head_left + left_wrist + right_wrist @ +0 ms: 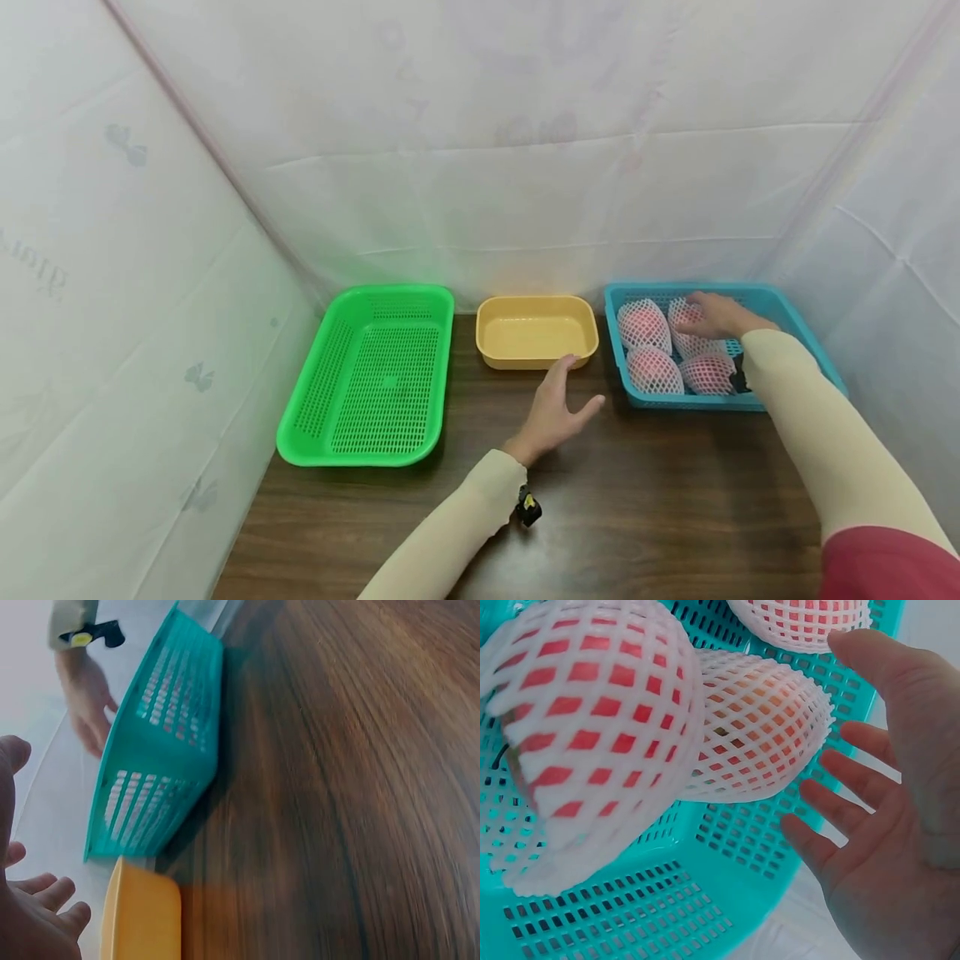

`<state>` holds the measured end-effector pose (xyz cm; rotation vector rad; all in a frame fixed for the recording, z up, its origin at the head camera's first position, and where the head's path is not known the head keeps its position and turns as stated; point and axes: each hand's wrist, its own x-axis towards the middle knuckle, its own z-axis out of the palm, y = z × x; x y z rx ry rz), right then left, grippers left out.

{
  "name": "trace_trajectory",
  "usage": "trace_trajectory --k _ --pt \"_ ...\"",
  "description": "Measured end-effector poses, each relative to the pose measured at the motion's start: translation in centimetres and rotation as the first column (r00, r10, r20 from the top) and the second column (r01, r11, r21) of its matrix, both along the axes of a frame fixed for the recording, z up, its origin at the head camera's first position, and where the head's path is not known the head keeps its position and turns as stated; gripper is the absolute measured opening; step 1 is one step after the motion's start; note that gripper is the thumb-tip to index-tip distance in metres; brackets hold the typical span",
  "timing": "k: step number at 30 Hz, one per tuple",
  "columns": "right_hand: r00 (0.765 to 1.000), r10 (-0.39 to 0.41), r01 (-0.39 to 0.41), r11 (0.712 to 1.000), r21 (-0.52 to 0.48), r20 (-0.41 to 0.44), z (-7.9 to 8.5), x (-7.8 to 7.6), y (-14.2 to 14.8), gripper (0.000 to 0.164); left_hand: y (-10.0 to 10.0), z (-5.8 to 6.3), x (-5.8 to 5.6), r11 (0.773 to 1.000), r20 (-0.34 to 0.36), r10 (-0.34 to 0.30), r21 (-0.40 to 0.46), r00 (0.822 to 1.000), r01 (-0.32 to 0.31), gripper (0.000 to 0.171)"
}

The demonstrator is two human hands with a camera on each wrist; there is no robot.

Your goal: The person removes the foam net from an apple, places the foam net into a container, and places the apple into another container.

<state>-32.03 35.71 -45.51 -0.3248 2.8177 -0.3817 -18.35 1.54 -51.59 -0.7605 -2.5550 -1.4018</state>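
Several red fruits in white foam nets (645, 323) sit grouped in the left part of a blue slotted basket (697, 402). Over the basket, my right hand (723, 317) reaches across the back fruit with thumb and fingers spread, holding nothing. In the right wrist view, its fingertips are right beside a netted fruit (757, 727), and a larger netted fruit (600, 735) fills the near left. My left hand (547, 421) hovers over the table in front of a yellow tub (536, 363), fingers extended, thumb apart, nothing in it.
A green slotted basket (438, 392) with nothing in it stands left of the yellow tub on the dark wood table (637, 517). White sheeting (525, 208) walls the back and both sides, close behind the containers. Each wrist carries a small black camera (528, 507).
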Motion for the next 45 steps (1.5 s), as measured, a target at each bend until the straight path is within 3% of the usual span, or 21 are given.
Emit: trace_trajectory --k 10,25,45 --pt "1.0 0.023 -0.023 0.999 0.027 0.011 -0.4 0.4 0.9 0.068 3.4 -0.9 0.5 0.999 0.053 -0.031 -0.008 0.998 0.031 0.064" --pt "0.993 -0.071 0.072 0.997 -0.008 0.098 -0.4 -0.2 0.7 0.07 5.1 -1.3 -0.4 0.999 0.135 -0.003 -0.035 0.991 0.008 0.066" --pt "0.97 -0.131 0.151 0.985 -0.084 0.203 -1.7 0.0 1.5 0.078 7.2 -1.9 -0.1 0.994 0.113 -0.051 -0.094 0.992 0.062 0.068"
